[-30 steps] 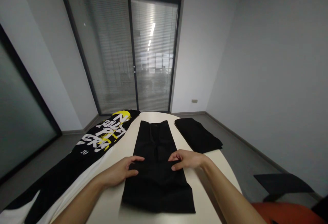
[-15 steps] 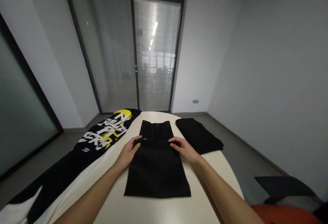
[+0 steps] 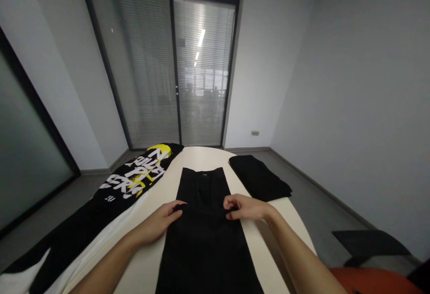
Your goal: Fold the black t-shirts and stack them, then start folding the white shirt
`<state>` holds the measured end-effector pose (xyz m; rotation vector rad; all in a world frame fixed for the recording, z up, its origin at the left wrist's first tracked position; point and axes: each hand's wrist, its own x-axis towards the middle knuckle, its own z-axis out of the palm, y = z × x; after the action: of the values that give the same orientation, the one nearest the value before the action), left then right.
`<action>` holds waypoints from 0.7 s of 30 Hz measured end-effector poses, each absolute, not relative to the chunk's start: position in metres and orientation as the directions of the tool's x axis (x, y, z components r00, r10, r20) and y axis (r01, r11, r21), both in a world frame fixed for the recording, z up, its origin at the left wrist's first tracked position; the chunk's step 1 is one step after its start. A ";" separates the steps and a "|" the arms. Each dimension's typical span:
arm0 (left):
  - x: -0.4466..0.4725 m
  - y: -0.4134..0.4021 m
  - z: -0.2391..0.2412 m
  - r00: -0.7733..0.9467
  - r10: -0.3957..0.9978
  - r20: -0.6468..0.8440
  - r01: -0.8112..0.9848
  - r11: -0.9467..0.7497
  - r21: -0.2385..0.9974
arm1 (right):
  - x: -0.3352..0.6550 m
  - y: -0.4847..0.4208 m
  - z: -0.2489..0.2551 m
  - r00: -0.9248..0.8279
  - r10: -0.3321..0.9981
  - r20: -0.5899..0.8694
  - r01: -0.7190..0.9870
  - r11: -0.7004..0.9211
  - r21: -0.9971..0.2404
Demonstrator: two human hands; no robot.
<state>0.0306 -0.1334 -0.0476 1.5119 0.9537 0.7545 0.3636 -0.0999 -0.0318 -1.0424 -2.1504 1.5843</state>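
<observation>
Presently, the blk. garment (image 3: 206, 244) is laid on the worktop (image 3: 201, 156), approx. 6 o'clock of view. Its L edge is pinched by the left hand (image 3: 161, 222), its R edge by the right hand (image 3: 247, 207). Folded cloth (image 3: 260, 177) is seen at 2 o'clock from it, printed cloth (image 3: 101, 215) at 10.

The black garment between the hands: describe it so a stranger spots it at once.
Before the glazed partition is a pale table. Down its middle lies the black garment, between left hand and right hand. Plain, unlike the printed clothing on its left, it runs off the picture's bottom, unlike the folded black cloth on its right.
</observation>
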 end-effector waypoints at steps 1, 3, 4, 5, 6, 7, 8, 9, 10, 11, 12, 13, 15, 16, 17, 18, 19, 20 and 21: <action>0.031 -0.136 -0.044 0.469 0.882 -0.045 0.118 -0.012 0.993 | 0.363 -0.102 -0.028 -0.721 0.665 -0.194 0.378 0.143 -0.915; 0.034 -0.140 -0.036 0.445 0.895 -0.012 0.036 -0.004 0.999 | 0.361 -0.106 -0.021 -0.729 0.668 -0.147 0.339 0.165 -0.926; 0.036 -0.139 -0.032 0.418 0.908 0.016 -0.005 -0.015 1.000 | 0.360 -0.106 -0.017 -0.708 0.700 -0.091 0.310 0.192 -0.931; 0.039 -0.138 -0.029 0.382 0.923 0.045 -0.043 -0.031 0.999 | 0.358 -0.106 -0.014 -0.665 0.747 -0.013 0.280 0.233 -0.931; 0.042 -0.135 -0.027 0.342 0.937 0.072 -0.075 -0.049 0.996 | 0.357 -0.105 -0.013 -0.597 0.798 0.080 0.255 0.283 -0.925; 0.044 -0.131 -0.027 0.300 0.949 0.092 -0.098 -0.066 0.993 | 0.356 -0.103 -0.013 -0.513 0.841 0.171 0.244 0.335 -0.910; 0.046 -0.126 -0.029 0.261 0.960 0.102 -0.112 -0.075 0.991 | 0.356 -0.100 -0.014 -0.431 0.869 0.244 0.253 0.375 -0.892; 0.048 -0.120 -0.033 0.226 0.969 0.103 -0.116 -0.078 0.990 | 0.355 -0.096 -0.018 -0.365 0.885 0.288 0.275 0.398 -0.875; 0.048 -0.114 -0.039 0.195 0.977 0.089 -0.112 -0.068 0.991 | 0.356 -0.093 -0.023 -0.325 0.895 0.306 0.301 0.404 -0.864; 0.048 -0.108 -0.046 0.171 0.983 0.069 -0.112 -0.050 0.992 | 0.356 -0.089 -0.030 -0.317 0.901 0.296 0.328 0.397 -0.857; 0.047 -0.103 -0.054 0.153 0.987 0.044 -0.113 -0.027 0.993 | 0.358 -0.085 -0.037 -0.335 0.904 0.266 0.356 0.383 -0.852; 0.046 -0.098 -0.062 0.143 0.990 0.019 -0.114 -0.002 0.994 | 0.360 -0.082 -0.043 -0.359 0.905 0.228 0.386 0.366 -0.847; 0.042 -0.093 -0.075 0.148 0.989 0.011 -0.116 0.006 0.993 | 0.363 -0.079 -0.053 -0.399 0.906 0.142 0.449 0.328 -0.831; 0.041 -0.093 -0.078 0.144 0.989 0.032 -0.103 -0.017 0.995 | 0.365 -0.079 -0.055 -0.416 0.903 0.106 0.470 0.314 -0.825; 0.040 -0.094 -0.080 0.143 0.988 0.060 -0.072 -0.050 0.996 | 0.366 -0.080 -0.055 -0.438 0.895 0.083 0.475 0.309 -0.824; 0.039 -0.095 -0.079 0.148 0.985 0.089 -0.025 -0.086 0.996 | 0.367 -0.082 -0.054 -0.467 0.881 0.075 0.463 0.316 -0.828; 0.039 -0.098 -0.077 0.165 0.980 0.111 0.031 -0.118 0.993 | 0.366 -0.084 -0.051 -0.506 0.859 0.076 0.441 0.333 -0.833; 0.039 -0.101 -0.074 0.198 0.972 0.124 0.089 -0.144 0.986 | 0.366 -0.087 -0.048 -0.545 0.834 0.079 0.425 0.357 -0.832; 0.039 -0.105 -0.071 0.239 0.962 0.135 0.134 -0.170 0.976 | 0.365 -0.090 -0.044 -0.575 0.814 0.084 0.423 0.383 -0.821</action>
<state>0.0391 -0.1049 -0.0708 1.5367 1.0667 1.0672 0.3647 -0.0904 -0.0441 -1.0622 -2.1662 1.0795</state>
